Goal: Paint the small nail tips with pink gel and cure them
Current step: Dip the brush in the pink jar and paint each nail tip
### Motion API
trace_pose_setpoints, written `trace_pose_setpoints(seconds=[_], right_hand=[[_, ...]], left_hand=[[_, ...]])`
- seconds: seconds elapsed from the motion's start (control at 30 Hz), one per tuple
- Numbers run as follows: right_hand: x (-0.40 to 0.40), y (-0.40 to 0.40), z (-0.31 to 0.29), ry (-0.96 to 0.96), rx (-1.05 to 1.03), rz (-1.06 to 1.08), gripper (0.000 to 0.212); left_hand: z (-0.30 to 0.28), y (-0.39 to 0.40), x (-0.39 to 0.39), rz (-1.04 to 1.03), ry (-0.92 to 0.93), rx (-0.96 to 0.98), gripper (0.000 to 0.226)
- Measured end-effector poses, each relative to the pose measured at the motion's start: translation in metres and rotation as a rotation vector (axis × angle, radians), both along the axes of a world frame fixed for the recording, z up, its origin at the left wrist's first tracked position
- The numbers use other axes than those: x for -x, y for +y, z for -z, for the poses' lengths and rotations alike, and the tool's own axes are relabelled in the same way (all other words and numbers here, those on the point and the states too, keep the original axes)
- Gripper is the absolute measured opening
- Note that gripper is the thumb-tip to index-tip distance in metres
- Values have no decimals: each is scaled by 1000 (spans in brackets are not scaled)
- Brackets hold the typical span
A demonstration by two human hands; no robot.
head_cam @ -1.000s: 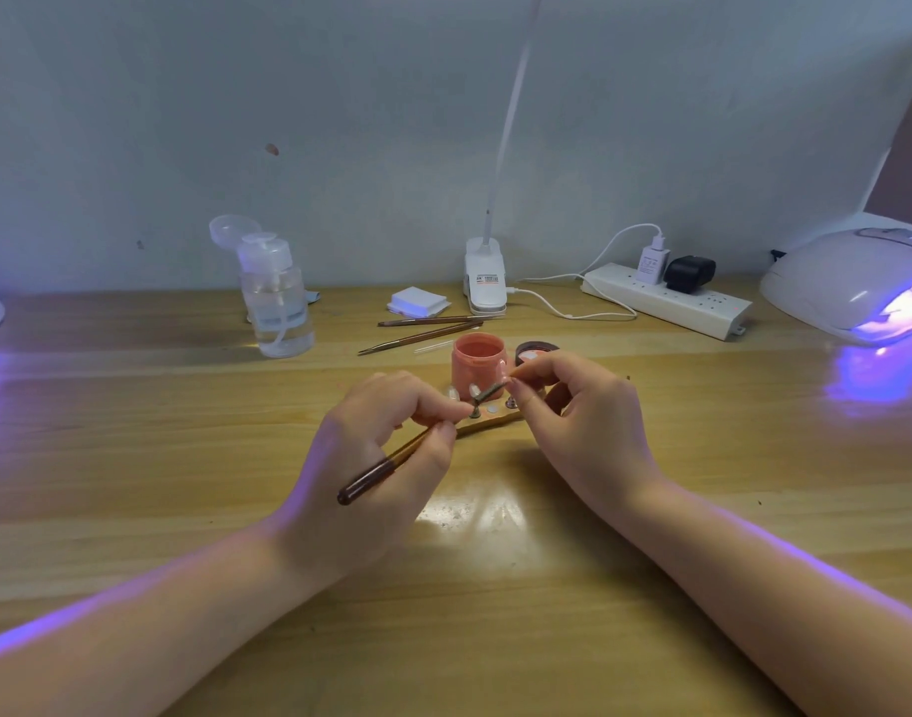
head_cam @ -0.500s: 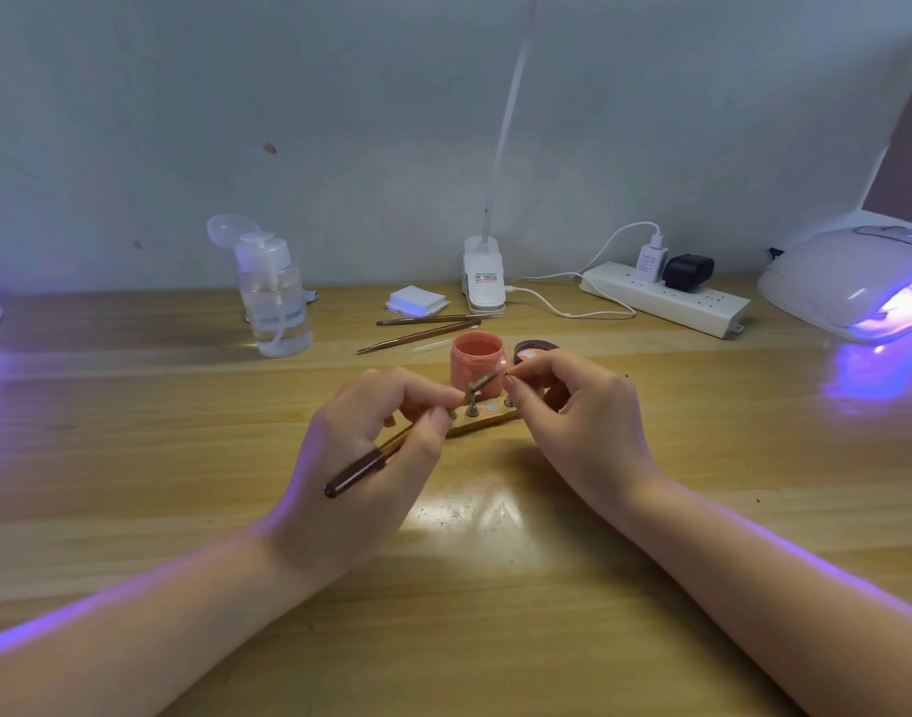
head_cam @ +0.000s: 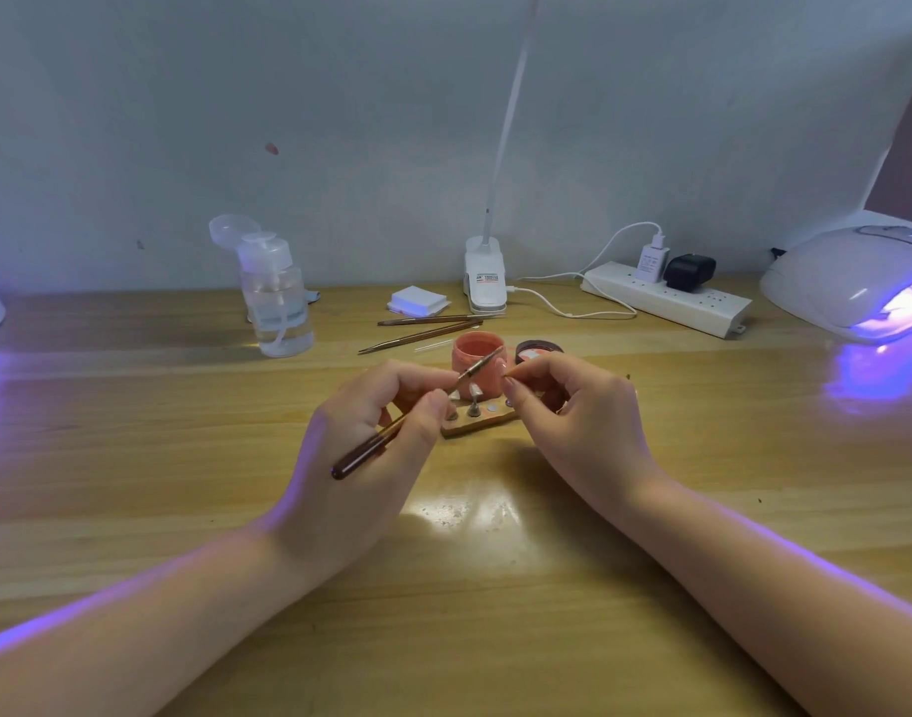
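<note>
I see my left hand (head_cam: 361, 447) curled round a dark-handled brush (head_cam: 412, 419), thumb and fingers pinching it partway up the shaft, with the bristle end angled up toward my right hand (head_cam: 578, 421). The right hand pinches something small at its thumb and forefinger tips, just beside the brush tip (too small for me to tell whether it is a nail tip or its stand). Between my two hands, low on the bench (head_cam: 133, 458), sits a small wooden holder (head_cam: 477, 424) with nail tips (head_cam: 473, 391) on little posts and a couple of bare round pads. Just beyond the holder, past my fingertips, stands the open pink gel jar (head_cam: 477, 362), and its dark lid (head_cam: 539, 349) lies beside it, behind my right hand.

Farther out from my left hand stands a clear pump bottle (head_cam: 278, 302) with its cap flipped open. Two spare brushes (head_cam: 428, 328) lie beyond the jar, near a white pad stack (head_cam: 417, 301) and a clip lamp base (head_cam: 485, 282). Well out past my right hand, a power strip (head_cam: 666, 297) carries two plugs, and the curing lamp (head_cam: 847, 282) glows violet at its mouth.
</note>
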State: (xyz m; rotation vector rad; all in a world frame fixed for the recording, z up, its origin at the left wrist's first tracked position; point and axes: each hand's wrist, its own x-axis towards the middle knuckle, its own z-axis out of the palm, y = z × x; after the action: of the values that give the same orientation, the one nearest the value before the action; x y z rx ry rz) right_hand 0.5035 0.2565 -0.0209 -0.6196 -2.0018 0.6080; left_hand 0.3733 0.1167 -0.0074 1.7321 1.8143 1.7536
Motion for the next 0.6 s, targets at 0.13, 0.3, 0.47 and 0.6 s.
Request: trace_pose_setpoints(seconds=[0.13, 0.3, 0.47, 0.6], right_hand=[[0, 0, 0, 7, 32, -12, 4], [0, 0, 0, 21, 78, -22, 5], [1, -1, 0, 28, 99, -26, 4], [0, 0, 0, 22, 99, -33, 5]], left_hand=[[2, 0, 2, 67, -75, 18, 22], [2, 1, 2, 75, -141, -42, 21], [3, 3, 1, 80, -181, -3, 13], [2, -1, 0, 117, -145, -53, 23]])
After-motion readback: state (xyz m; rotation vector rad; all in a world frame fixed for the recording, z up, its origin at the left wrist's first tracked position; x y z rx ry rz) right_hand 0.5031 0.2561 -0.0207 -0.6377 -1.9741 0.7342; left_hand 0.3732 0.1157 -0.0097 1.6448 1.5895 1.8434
